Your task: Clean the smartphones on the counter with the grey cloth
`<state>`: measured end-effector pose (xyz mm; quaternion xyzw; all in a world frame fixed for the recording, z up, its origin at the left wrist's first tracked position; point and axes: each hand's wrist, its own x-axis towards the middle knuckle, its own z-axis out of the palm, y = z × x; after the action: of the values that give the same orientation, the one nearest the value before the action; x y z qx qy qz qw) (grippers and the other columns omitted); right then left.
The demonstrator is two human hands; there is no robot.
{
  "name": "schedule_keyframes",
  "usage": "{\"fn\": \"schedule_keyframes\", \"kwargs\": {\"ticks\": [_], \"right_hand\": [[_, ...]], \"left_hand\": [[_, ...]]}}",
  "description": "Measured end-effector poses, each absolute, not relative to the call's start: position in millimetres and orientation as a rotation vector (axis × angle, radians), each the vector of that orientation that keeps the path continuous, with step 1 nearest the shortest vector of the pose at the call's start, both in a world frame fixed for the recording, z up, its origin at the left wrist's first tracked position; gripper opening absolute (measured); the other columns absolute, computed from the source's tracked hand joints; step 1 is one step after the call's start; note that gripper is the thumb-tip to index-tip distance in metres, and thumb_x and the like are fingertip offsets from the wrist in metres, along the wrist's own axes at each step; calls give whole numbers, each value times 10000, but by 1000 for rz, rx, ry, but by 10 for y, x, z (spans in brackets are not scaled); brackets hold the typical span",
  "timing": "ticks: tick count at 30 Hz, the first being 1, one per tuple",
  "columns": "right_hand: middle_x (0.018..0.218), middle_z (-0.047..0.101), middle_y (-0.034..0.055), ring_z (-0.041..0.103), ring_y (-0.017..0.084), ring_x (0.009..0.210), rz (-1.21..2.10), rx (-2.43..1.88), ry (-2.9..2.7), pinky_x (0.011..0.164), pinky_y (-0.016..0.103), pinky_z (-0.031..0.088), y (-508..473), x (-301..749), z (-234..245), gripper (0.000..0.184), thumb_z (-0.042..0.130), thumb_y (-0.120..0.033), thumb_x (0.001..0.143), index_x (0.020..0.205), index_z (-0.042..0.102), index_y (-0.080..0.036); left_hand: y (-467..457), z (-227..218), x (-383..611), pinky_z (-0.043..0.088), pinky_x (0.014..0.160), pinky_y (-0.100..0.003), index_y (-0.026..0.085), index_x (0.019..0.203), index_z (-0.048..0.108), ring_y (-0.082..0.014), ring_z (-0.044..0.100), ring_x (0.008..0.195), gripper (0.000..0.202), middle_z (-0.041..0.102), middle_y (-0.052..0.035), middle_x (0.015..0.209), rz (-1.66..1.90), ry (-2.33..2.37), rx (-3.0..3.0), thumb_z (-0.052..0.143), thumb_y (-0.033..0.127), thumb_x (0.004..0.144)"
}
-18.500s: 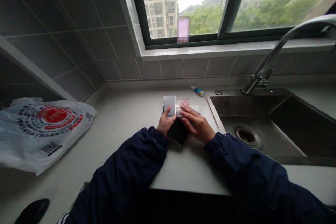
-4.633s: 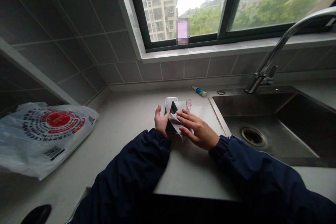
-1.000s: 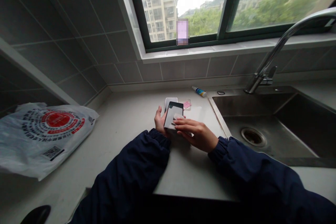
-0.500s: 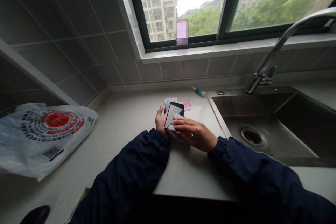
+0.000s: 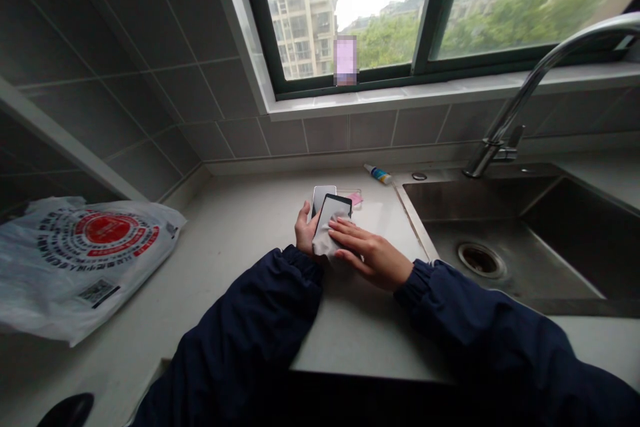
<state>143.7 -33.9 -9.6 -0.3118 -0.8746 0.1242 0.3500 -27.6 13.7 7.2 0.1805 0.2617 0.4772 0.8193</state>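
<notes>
My left hand [image 5: 303,230] holds a black-framed phone [image 5: 341,201], tilted, with its screen up. A thin pale grey cloth [image 5: 326,232] lies spread over much of the screen and hangs past its lower edge. My right hand [image 5: 373,251] presses the cloth against the glass with its fingers stretched out. Just behind the phone, on the counter, is a flat silver-edged slab [image 5: 325,192], partly hidden. Beside it lies a pink piece [image 5: 356,199] within a thin clear rectangular outline. A small white and blue bottle [image 5: 379,174] with a pointed tip rests farther back.
To the right is a steel sink [image 5: 500,233] with a curved faucet [image 5: 520,90]. A white plastic bag [image 5: 105,260] with red print sits on the counter [image 5: 240,213] at left. The window [image 5: 350,13] is at the back. A dark object [image 5: 67,410] shows at lower left.
The cloth, bunched under my right fingers before, now lies spread over the lower screen. My right fingers have shifted slightly left and flattened. My left hand still holds the phone.
</notes>
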Motion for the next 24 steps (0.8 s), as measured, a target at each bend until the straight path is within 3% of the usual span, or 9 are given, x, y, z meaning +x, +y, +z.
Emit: {"fn": "schedule_keyframes", "kwargs": {"ticks": [4, 11, 16, 24], "right_hand": [[1655, 426, 177, 332, 346, 1576, 284, -925, -2365, 1258, 618, 344, -317, 1442, -105, 570, 526, -390, 1073, 1587, 482, -147], [1707, 323, 150, 298, 386, 1588, 242, -1367, -2363, 1188, 765, 300, -326, 1440, -56, 572, 413, -450, 1102, 1628, 413, -225], [1707, 331, 162, 278, 389, 1596, 200, -1506, -2239, 1213, 731, 293, -316, 1434, -100, 616, 421, -502, 1092, 1632, 409, -208], [1698, 297, 271, 241, 396, 1606, 195, -1386, -2068, 1285, 590, 289, -193, 1506, -255, 822, 376, -619, 1063, 1595, 416, 7]], "left_hand": [[87, 152, -249, 517, 1053, -473, -46, 1473, 501, -321, 755, 903, 846, 765, -211, 961, 1037, 603, 360, 294, 636, 1017], [55, 207, -166, 486, 1111, -453, -7, 1453, 562, -336, 733, 1101, 816, 769, -219, 1109, 1005, 501, 325, 262, 617, 1020], [85, 172, -188, 469, 1124, -517, 64, 1510, 534, -380, 695, 1200, 781, 743, -201, 1238, 922, 472, 317, 294, 613, 1010], [21, 172, -181, 432, 1156, -504, 68, 1586, 421, -383, 653, 1278, 812, 682, -217, 1360, 807, 379, 335, 288, 629, 1015]]}}
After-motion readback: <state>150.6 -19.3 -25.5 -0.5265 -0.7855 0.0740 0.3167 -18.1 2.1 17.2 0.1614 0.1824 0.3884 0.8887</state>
